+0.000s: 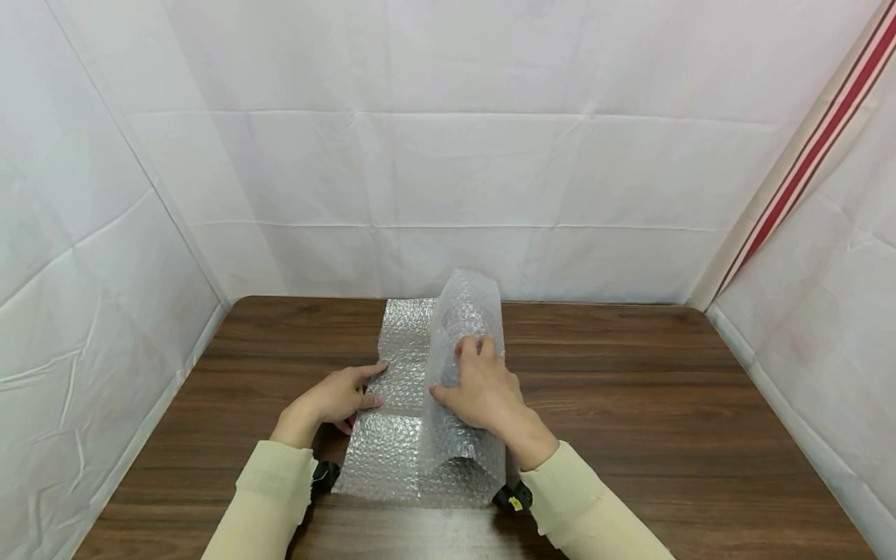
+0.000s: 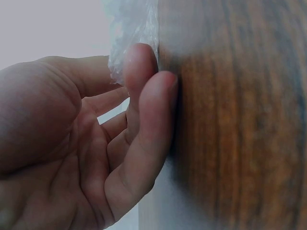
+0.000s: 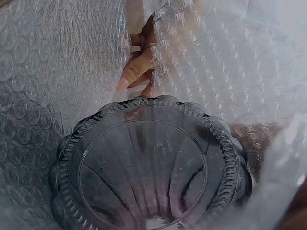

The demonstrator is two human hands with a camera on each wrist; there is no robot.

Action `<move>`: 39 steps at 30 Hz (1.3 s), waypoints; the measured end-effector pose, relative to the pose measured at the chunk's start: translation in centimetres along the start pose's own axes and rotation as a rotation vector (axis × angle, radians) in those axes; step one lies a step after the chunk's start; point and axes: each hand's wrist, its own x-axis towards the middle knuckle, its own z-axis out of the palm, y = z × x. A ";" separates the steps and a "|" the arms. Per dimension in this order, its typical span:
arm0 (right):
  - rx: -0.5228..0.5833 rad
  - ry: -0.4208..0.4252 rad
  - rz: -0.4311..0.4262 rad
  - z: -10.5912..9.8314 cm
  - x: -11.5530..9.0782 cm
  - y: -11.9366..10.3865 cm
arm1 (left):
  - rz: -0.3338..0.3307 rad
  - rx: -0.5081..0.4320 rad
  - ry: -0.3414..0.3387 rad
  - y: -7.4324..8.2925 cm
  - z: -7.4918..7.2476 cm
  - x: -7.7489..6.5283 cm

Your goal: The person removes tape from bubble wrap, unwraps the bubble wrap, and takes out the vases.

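A sheet of bubble wrap (image 1: 388, 451) lies on the table, its right part folded up over a tinted glass vase (image 3: 144, 167). The round, ribbed end of the vase faces the right wrist camera; the wrap hides most of it in the head view. My right hand (image 1: 483, 386) grips the wrapped vase from above, fingers and thumb bent over the film. At the sheet's left edge, my left hand (image 1: 339, 395) pinches the wrap, with thumb and forefinger on top and other fingers below the edge. Through a gap in the wrap, the right wrist view shows left fingers (image 3: 136, 69).
The brown wood-grain table (image 1: 630, 404) extends to both sides. White cloth walls (image 1: 476, 171) stand behind it and at the sides, with a red stripe (image 1: 819, 148) at right. Dark wrist devices (image 1: 514, 496) sit close to the sheet's near edge.
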 end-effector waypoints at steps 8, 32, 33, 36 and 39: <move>0.037 -0.003 0.012 -0.2 -0.1 0.0 | -0.002 0.000 0.006 -0.2 0.0 0.1; 0.079 -0.007 0.029 -1.0 -0.2 1.0 | 0.006 -0.006 0.002 -0.2 0.1 0.0; 0.084 -0.008 0.028 -1.1 -0.2 1.0 | 0.004 -0.009 0.003 -0.2 0.1 0.0; 0.093 -0.011 0.027 -1.3 -0.3 1.1 | 0.006 -0.009 0.003 -0.2 0.0 0.0; 0.099 -0.018 0.025 -1.6 -0.5 1.3 | 0.006 -0.011 0.005 -0.2 0.1 0.0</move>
